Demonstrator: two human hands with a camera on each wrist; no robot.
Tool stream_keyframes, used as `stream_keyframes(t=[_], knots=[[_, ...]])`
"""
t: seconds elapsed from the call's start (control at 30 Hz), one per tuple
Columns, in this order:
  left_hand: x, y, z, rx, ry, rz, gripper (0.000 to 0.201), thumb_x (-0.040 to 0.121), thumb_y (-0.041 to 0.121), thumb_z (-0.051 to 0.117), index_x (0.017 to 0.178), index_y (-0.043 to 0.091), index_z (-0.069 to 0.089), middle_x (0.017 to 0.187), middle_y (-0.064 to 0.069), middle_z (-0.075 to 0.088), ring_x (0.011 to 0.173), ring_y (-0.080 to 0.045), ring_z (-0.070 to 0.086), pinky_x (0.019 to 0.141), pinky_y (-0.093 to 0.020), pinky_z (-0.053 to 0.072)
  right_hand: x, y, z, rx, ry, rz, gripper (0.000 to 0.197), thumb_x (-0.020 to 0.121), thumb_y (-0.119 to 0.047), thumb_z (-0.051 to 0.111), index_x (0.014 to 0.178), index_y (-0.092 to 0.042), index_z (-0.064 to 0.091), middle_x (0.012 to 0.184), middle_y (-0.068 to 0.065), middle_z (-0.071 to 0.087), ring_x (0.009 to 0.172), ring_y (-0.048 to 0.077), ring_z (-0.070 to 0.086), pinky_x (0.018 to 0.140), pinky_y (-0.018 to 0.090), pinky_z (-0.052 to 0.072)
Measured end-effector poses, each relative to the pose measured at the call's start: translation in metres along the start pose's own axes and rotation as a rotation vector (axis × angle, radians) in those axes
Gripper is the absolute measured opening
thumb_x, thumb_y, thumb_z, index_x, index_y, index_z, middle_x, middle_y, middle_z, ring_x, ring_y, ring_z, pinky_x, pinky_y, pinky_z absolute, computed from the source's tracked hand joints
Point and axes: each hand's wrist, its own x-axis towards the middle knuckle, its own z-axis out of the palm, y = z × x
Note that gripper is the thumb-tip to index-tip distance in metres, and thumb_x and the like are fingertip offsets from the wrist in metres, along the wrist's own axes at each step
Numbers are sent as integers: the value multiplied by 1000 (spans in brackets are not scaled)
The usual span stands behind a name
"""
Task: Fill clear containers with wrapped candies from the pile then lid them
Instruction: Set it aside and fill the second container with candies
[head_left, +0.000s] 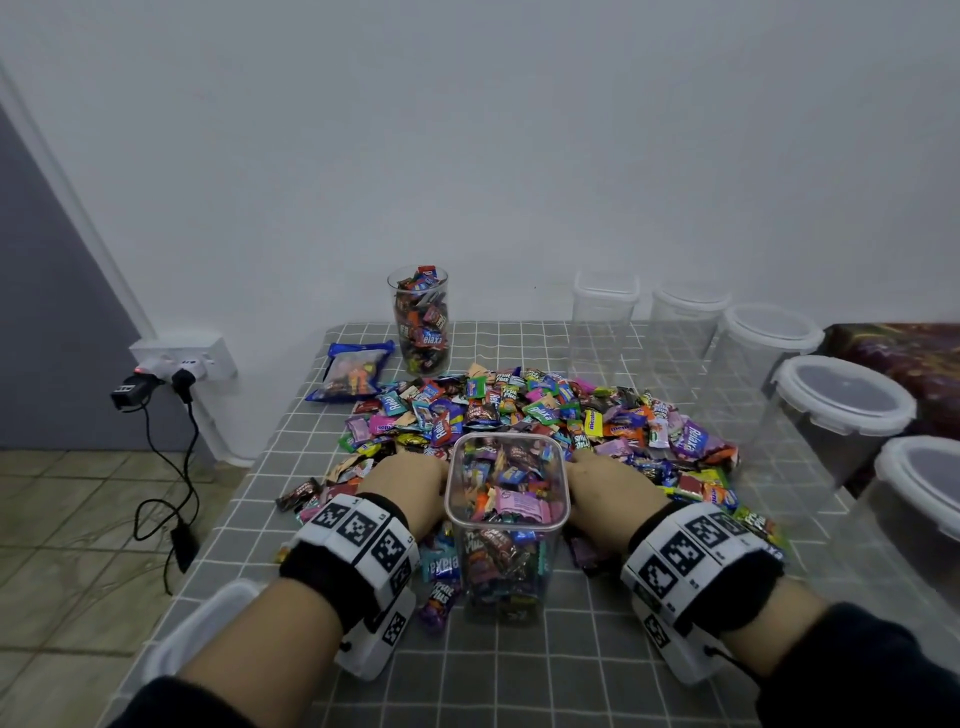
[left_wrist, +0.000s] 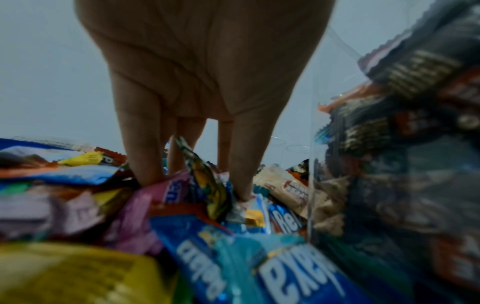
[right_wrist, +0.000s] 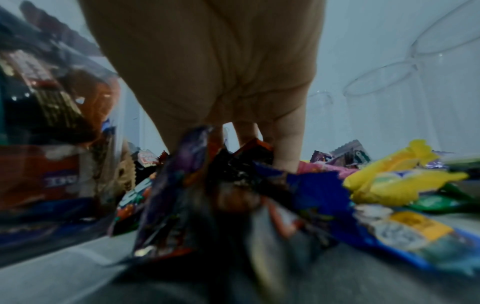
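A clear square container (head_left: 506, 525), nearly full of wrapped candies and without a lid, stands at the near edge of the candy pile (head_left: 545, 415). My left hand (head_left: 408, 475) is just left of it, palm down. In the left wrist view its fingers (left_wrist: 145, 156) go straight down into the wrappers, beside the container wall (left_wrist: 389, 144). My right hand (head_left: 608, 483) is just right of the container (right_wrist: 39, 123). Its fingers (right_wrist: 288, 148) sink into a bunch of candies (right_wrist: 233, 185) gathered under the palm. The fingertips of both hands are hidden.
A round clear jar (head_left: 418, 322) full of candies and a blue candy bag (head_left: 353, 371) stand at the back left. Several empty lidded containers (head_left: 841, 405) line the right side. A white plastic piece (head_left: 208, 618) lies at the table's near left edge.
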Motion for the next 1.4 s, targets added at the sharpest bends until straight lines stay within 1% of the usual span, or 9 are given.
stream_keyframes(t=[0.3, 0.5, 0.6, 0.8, 0.93, 1.07, 1.17, 1.23, 1.4], knots=[[1, -2, 2, -50, 67, -29, 21, 92, 33, 53, 99, 20, 68, 97, -3, 68, 91, -23, 62, 71, -27, 41, -4, -2, -7, 40, 52, 19, 23, 97, -16, 43, 113, -13, 60, 109, 8, 56, 100, 27, 57, 81, 33, 46], [3, -9, 5, -59, 186, -77, 22, 93, 40, 50, 89, 22, 62, 87, 0, 64, 74, -18, 50, 66, -26, 39, -2, 0, -6, 86, 96, 50, 18, 94, -14, 45, 104, -12, 60, 102, 8, 60, 93, 26, 57, 77, 34, 48], [0, -9, 4, -126, 223, -83, 24, 92, 39, 52, 96, 19, 65, 94, -1, 66, 82, -20, 56, 69, -27, 41, -5, -2, -8, 153, 116, 53, 17, 93, -22, 49, 105, -15, 59, 105, 5, 60, 94, 24, 57, 79, 33, 49], [-1, -8, 5, -251, 307, -112, 20, 89, 35, 55, 90, 17, 64, 93, -1, 66, 86, -21, 60, 75, -32, 50, -12, -3, -8, 192, 31, -72, 45, 91, -44, 48, 134, -34, 45, 125, 0, 52, 111, 20, 53, 94, 34, 47], [-1, -9, 6, -264, 310, -108, 18, 89, 35, 56, 90, 18, 62, 95, -1, 65, 87, -21, 59, 76, -33, 50, -2, 0, 3, 84, -7, -120, 58, 81, -66, 48, 133, -41, 45, 124, -2, 51, 113, 20, 53, 92, 37, 49], [-1, -10, 7, -177, 208, -58, 29, 87, 39, 58, 114, 27, 56, 121, 1, 56, 105, -19, 56, 88, -34, 48, 4, 0, 10, 9, 12, -147, 46, 83, -58, 54, 124, -37, 52, 119, -1, 54, 107, 22, 54, 88, 37, 51], [2, -12, 13, -147, 64, 4, 69, 84, 47, 61, 144, 35, 29, 149, 3, 30, 129, -20, 42, 102, -40, 43, 3, -2, 9, 11, 21, -153, 35, 87, -46, 57, 120, -34, 55, 115, 0, 54, 105, 22, 53, 88, 36, 51], [5, -11, 17, -55, -6, 62, 71, 87, 47, 56, 147, 38, 20, 153, 2, 24, 132, -22, 39, 103, -42, 42, 4, -1, 10, 21, 32, -154, 28, 90, -34, 57, 118, -33, 57, 113, 2, 53, 104, 23, 53, 87, 35, 50], [7, -2, 17, 47, -10, 37, 33, 91, 26, 41, 118, 23, 61, 122, -2, 61, 107, -23, 60, 89, -39, 51, 5, 0, 10, 49, 60, -144, 31, 92, -16, 50, 119, -30, 59, 108, 5, 54, 99, 25, 56, 84, 36, 51]])
